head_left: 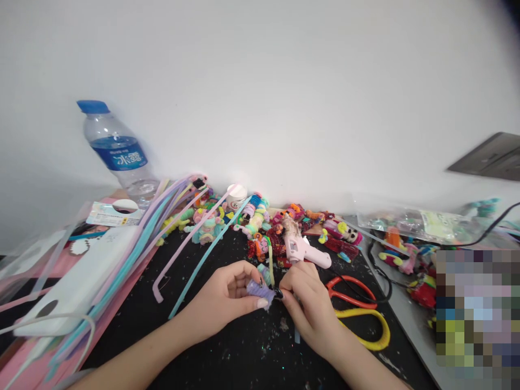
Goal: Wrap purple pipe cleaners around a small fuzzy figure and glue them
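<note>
Between the thumb and fingers of my left hand [233,292] is a small fuzzy purple pipe-cleaner piece [260,292], wound into a thick roll. Pale teal fuzz and a thin yellow-green pipe cleaner [271,265] rise just behind it. My right hand [306,295] is closed in a pinch at the roll's right end, with a small dark spot at its fingertips; what the pinch holds is too small to tell. Just beyond the right hand lies a pale pink glue gun [306,252]. Scissors with a red and a yellow handle loop [384,330] lie beside the right wrist.
Several colourful pipe-cleaner figures [209,225] line the back of the black mat [227,357]. A bundle of long pastel pipe cleaners [142,254] lies left over a white box [81,281]. Behind stands a water bottle [117,146]. A black cable [382,298] runs along the right.
</note>
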Demonstrator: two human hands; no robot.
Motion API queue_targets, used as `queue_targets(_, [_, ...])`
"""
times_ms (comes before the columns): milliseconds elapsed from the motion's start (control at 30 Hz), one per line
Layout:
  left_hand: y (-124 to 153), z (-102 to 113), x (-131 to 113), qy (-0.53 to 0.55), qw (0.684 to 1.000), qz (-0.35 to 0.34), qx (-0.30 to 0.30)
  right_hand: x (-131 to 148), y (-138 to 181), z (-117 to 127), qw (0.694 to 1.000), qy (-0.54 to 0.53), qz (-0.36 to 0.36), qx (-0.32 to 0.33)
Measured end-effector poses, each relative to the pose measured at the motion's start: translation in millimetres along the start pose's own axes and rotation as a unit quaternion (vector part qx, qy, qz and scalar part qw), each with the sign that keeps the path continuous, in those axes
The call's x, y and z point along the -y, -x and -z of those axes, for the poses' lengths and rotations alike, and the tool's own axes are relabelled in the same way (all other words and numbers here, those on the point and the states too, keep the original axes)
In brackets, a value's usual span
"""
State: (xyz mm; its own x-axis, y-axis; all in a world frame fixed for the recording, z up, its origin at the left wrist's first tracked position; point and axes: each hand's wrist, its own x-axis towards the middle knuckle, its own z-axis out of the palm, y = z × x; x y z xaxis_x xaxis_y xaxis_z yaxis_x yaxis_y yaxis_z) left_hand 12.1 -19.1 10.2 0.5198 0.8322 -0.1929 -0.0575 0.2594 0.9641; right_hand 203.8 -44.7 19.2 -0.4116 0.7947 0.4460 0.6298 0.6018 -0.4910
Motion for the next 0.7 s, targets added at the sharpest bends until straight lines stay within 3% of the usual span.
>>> queue_targets(700, [0.2, -3.5, 5.3, 0.217, 0.974, 0.053, 0.046, 3.4, 0.6, -3.7, 0.999, 0.013, 0.049, -0.009])
